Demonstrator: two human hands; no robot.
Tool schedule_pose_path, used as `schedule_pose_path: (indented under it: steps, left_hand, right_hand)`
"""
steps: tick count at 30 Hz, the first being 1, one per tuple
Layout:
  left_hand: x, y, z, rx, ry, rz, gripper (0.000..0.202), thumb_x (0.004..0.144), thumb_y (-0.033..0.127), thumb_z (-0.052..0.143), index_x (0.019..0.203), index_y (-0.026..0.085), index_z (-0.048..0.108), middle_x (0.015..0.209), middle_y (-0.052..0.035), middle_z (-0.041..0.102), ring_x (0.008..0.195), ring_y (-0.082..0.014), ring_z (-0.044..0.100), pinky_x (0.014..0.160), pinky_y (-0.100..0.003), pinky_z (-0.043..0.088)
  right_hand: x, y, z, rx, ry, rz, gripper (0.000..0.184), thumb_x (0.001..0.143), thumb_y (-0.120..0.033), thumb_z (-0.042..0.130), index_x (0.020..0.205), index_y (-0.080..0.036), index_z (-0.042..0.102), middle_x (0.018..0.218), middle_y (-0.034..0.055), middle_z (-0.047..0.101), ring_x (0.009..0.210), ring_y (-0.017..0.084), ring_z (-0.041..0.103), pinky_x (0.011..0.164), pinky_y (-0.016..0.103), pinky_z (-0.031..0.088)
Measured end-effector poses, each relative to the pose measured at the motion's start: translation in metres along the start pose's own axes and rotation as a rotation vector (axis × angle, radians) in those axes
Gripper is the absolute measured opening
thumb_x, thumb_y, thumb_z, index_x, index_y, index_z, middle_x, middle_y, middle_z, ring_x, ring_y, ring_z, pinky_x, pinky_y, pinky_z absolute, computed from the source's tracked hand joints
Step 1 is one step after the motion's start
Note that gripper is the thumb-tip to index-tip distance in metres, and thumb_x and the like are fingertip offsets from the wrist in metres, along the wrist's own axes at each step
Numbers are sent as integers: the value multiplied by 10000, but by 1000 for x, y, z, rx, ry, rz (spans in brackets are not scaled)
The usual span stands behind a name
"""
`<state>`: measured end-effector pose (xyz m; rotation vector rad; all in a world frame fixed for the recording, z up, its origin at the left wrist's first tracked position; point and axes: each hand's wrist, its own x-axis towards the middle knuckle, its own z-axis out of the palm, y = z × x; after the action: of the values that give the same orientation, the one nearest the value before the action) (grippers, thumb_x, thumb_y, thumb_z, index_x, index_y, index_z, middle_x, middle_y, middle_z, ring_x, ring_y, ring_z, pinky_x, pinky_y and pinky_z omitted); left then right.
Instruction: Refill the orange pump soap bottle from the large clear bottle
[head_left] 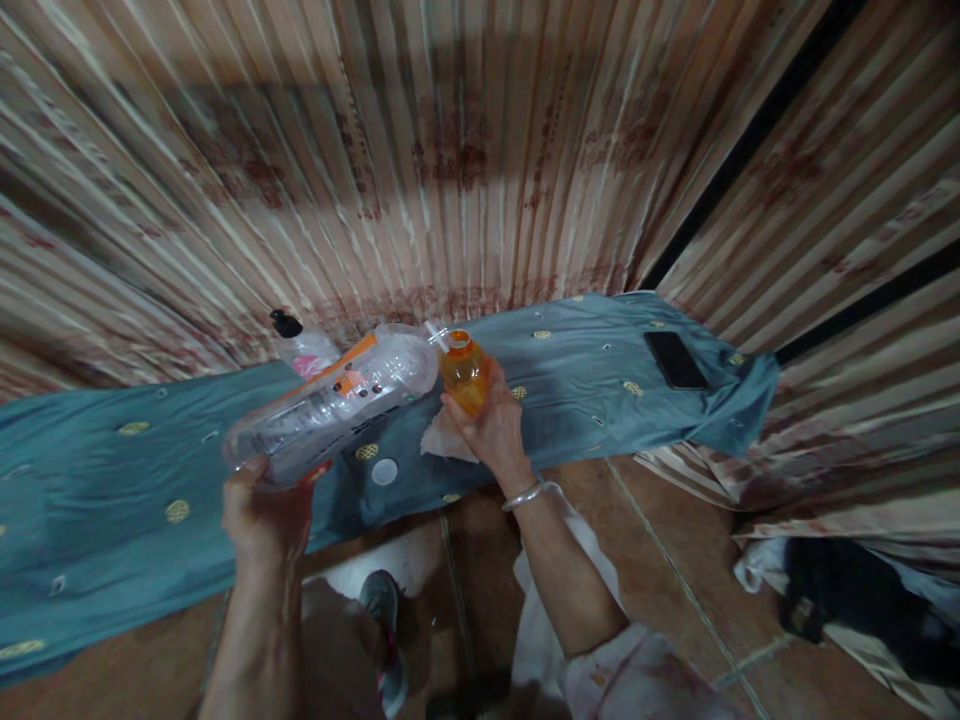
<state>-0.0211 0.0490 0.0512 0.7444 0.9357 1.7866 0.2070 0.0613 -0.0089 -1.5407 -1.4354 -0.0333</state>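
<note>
My left hand (266,510) grips the base of a large clear plastic bottle (337,405) with an orange label, tilted nearly flat. The neck of that bottle points right and meets the mouth of a small orange bottle (466,372). Around the orange bottle my right hand (491,420) is closed, keeping it close to upright, its open mouth facing up. Whether liquid passes between the two I cannot make out. A white round cap (385,471) lies on the blue cloth below them. Behind the large bottle is a clear pump bottle (307,350) with a black top.
A blue patterned cloth (90,470) covers the long narrow surface. At its right end lies a black phone (675,360). A pale tissue-like piece (446,440) sits under my right hand. Pleated curtains (465,220) hang behind. Dark clothing (855,590) is at lower right.
</note>
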Motion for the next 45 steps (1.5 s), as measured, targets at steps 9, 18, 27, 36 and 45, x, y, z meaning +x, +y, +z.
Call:
schedule_pose_path:
  steps: [9,18,27,36,45]
  left_hand:
    - [-2,3,10,53,53,-24,325,482,350,720,751,171,701,1084,-87,722,724,-169,604,467,-231,524]
    - [-2,0,7,36,18,1,303,548,329,706,818,193,722,1051,-67,727,792,-177,609,551,-230,537]
    - [-3,2,7,65,-32,30,356,587,364,717,906,206,725,1071,-68,725,879,-211,646,547,-224,522]
    - [-2,2,6,57,-81,73,359,623,389,729,934,210,723,1062,-62,728,1002,-243,652,586,-217,515]
    - [-3,2,7,54,-46,79,417,595,389,744,971,211,718,1010,-58,728,823,-202,643,536,-219,469]
  right_hand:
    - [2,1,-8,37,-58,1,724,828,-384,630,1409,-73,331,1310,226,620,1167,310,647,963,439,553]
    - [0,4,-5,54,-50,-18,724,860,-410,601,1429,-71,308,1330,237,604,1203,307,630,959,437,558]
    - [-3,2,-2,14,-28,-24,727,893,-446,591,1431,-45,311,1326,257,603,1175,313,645,946,435,562]
    - [-4,2,0,11,-28,-36,703,908,-447,581,1435,-68,309,1263,221,645,1170,311,641,965,440,551]
    - [-5,1,1,11,-24,-39,720,909,-421,596,1466,-100,272,1309,223,615,1211,313,617,987,477,544]
